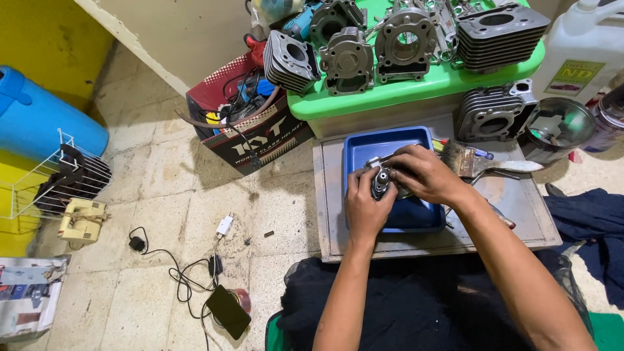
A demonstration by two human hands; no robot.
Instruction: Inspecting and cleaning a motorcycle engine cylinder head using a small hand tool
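Note:
Both my hands meet over a blue plastic tray (416, 140) on a low grey board. My left hand (365, 207) grips a small dark metal engine part (381, 182) from below. My right hand (426, 174) closes over the same part from the right and above, hiding most of it. A paintbrush (478, 162) with a pale handle lies just right of the tray, near my right wrist.
A green bin lid (416, 88) behind the tray carries several finned engine cylinders (497, 34). Another cylinder (494, 112), a round tin (560, 127) and a white jug (582, 49) stand at right. A box of cables (244, 117), chargers (224, 224) and a phone (227, 311) lie on the floor at left.

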